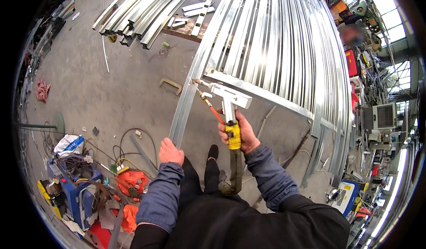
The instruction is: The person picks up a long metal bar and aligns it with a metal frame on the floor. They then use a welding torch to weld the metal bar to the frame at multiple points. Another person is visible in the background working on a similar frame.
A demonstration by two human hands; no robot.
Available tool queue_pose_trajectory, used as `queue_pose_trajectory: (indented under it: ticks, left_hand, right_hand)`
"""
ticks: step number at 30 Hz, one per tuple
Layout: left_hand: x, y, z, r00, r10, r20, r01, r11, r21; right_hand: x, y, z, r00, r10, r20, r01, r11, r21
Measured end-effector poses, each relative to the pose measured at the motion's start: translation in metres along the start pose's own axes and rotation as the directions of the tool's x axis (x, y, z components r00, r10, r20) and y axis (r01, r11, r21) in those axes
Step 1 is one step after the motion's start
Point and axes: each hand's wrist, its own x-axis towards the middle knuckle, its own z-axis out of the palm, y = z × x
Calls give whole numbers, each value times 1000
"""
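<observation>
My right hand [242, 131] is wrapped around the handle of a silver and yellow welding gun [233, 97]. A thin orange line [216, 114] runs beside its nozzle, and a dark sleeved cable [235, 173] hangs from the grip toward my body. The nozzle tip points left, at or very close to a long galvanized metal rail [184, 109]; whether it touches, I cannot tell. My left hand [171, 152] is closed on the near end of that rail, its fingertips partly hidden. The rail forms the left edge of a large frame of parallel metal bars [266, 40].
A loose bundle of metal channels [146, 9] lies at the far left, with a C-shaped clamp [171, 86] on the floor nearer me. At lower left stand a blue machine [77, 200], cables and orange cloth [132, 181]. Another person is at far right beside equipment.
</observation>
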Motion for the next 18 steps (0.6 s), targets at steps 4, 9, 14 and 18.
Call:
queue_pose_trajectory:
  ticks: [4,9,14,18]
  left_hand:
    - [0,3,-4,1000,-15,16,15,1000,11]
    - [-2,-2,-1,1000,-11,26,12,1000,-13]
    - [-1,-4,4,999,-10,39,12,998,-55]
    - [-1,-8,9,999,-15,36,17,999,-45]
  right_hand:
    - [-18,-12,-13,991,-15,136,7,998,55]
    - [-49,-10,-32,949,-45,313,-18,980,197]
    - [-76,-6,-43,879,-105,465,-42,954,296]
    - [-91,-8,-37,846,-136,516,-33,952,305]
